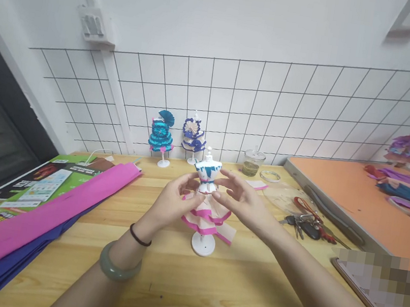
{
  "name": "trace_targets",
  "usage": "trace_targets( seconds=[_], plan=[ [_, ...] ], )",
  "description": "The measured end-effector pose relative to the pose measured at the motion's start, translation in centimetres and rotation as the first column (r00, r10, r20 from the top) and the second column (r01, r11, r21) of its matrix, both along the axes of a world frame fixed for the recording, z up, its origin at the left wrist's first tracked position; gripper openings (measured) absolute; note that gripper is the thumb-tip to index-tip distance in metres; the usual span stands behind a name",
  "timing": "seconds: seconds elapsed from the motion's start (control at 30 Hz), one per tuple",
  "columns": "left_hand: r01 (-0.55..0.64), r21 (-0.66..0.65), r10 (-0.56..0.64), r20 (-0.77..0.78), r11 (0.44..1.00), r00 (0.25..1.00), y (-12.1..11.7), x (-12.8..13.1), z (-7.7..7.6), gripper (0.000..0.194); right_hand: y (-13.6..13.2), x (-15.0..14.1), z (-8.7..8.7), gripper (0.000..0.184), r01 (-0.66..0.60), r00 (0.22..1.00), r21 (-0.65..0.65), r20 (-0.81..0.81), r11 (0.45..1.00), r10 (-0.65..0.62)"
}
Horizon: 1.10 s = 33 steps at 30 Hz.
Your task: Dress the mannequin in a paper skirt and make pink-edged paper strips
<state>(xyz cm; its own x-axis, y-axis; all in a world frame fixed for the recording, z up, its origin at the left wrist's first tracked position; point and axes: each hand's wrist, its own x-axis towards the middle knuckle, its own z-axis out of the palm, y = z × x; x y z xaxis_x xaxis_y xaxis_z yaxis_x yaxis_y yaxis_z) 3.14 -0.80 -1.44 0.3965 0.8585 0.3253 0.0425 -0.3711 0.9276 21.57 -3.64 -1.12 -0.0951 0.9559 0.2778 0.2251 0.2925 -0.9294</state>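
A miniature white dress form (pixel 208 166) stands upright on its round white base on the wooden table. It wears a small paper dress with blue trim at the bodice and a tiered cream skirt (pixel 206 220) edged in pink. My left hand (pixel 179 193) holds the dress at the left of the waist, thumb in front and fingers curled behind. From the right, my right hand (pixel 242 200) grips it at the same height, thumb on the skirt's top. The fingertips behind the dress are partly hidden. A cream strip with a pink edge (pixel 226 235) shows at the skirt's lower right.
Two more dressed forms, one teal (pixel 160 134) and one purple and cream (pixel 193 136), stand by the wall. Pink paper (pixel 98 194) lies left. A glass jar (pixel 253 163), keys (pixel 300 224) and an orange-topped table (pixel 358 207) are right.
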Motion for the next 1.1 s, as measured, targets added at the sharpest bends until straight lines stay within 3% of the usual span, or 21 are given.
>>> trace_targets(
  seconds=[0.13, 0.27, 0.43, 0.67, 0.77, 0.83, 0.9, 1.1],
  plan=[
    [0.059, 0.05, -0.058, -0.033, 0.997, 0.998, -0.2, -0.1, 0.3, 0.049, 0.7, -1.2, -0.6, 0.065, -0.087, 0.993, -0.004, -0.077, 0.996, 0.086],
    [0.098, 0.072, -0.095, -0.044, 0.993, 0.995, 0.0, -0.4, 0.4, 0.05, 0.6, -1.7, -1.1, 0.056, -0.077, 0.991, 0.07, -0.101, 0.995, 0.084],
    [0.121, 0.085, -0.118, -0.04, 0.989, 0.992, 0.1, -0.5, 0.1, 0.047, 0.5, -1.7, -0.6, 0.047, -0.105, 0.987, 0.075, -0.113, 0.992, 0.113],
    [-0.011, 0.185, 0.037, -0.14, 0.983, 0.989, 0.6, -0.7, -0.4, 0.036, 0.8, -1.2, -0.7, 0.047, -0.09, 0.983, 0.024, -0.159, 0.996, 0.093],
    [-0.101, 0.281, 0.142, -0.128, 0.954, 0.982, 0.1, -0.4, 0.0, 0.035, 1.1, -0.6, -0.8, 0.048, -0.076, 0.97, -0.028, -0.235, 0.997, 0.067],
    [-0.152, 0.426, 0.23, -0.137, 0.892, 0.963, -0.5, 0.0, 0.3, 0.039, 1.2, -0.2, -0.7, 0.047, -0.086, 0.955, -0.06, -0.289, 0.995, 0.065],
    [-0.146, 0.591, 0.294, -0.161, 0.793, 0.942, -1.2, 0.5, 0.4, 0.041, 1.2, -0.1, -0.6, 0.045, -0.09, 0.944, -0.076, -0.325, 0.993, 0.061],
    [-0.05, 0.884, 0.482, -0.206, 0.465, 0.852, -2.0, 1.3, -0.1, 0.011, 1.1, -0.4, -0.3, 0.044, -0.117, 0.924, -0.126, -0.379, 0.985, 0.061]
  ],
)
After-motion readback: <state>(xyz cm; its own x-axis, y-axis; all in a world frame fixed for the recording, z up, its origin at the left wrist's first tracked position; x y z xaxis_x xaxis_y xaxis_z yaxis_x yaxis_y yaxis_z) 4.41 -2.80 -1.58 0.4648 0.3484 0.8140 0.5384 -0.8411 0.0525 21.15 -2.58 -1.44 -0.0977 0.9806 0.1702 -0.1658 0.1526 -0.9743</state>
